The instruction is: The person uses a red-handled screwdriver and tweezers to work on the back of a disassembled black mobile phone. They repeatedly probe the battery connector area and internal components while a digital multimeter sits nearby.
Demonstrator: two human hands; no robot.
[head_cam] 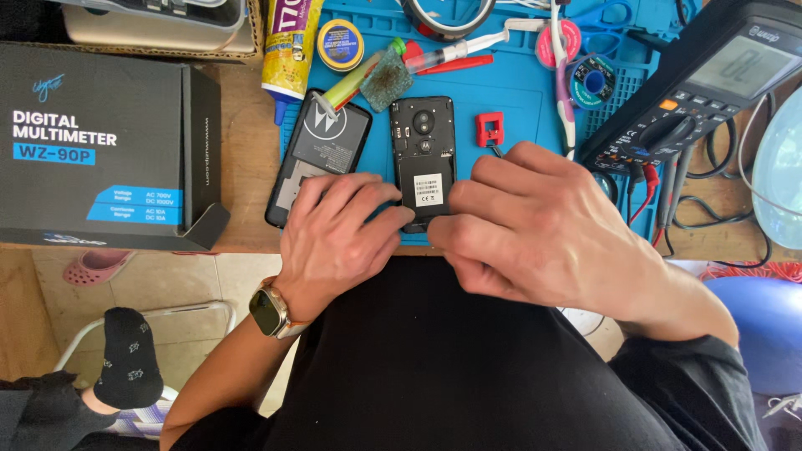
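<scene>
A black phone (pixel 423 146) lies back-up, with its cover off, on a blue work mat (pixel 510 92). My left hand (pixel 338 238) grips its lower left edge and my right hand (pixel 535 221) grips its lower right edge, both pinching the bottom end near the table's front edge. The phone's removed black back cover (pixel 322 142) lies just left of it, partly under my left fingers. A smartwatch (pixel 269 311) sits on my left wrist.
A black cardboard box (pixel 109 146) stands at the left. A black digital multimeter (pixel 710 79) with leads lies at the right. A small red part (pixel 490 128), glue tube (pixel 288 46), syringe (pixel 455 52), round tin (pixel 340 43) and tape rolls lie on the mat.
</scene>
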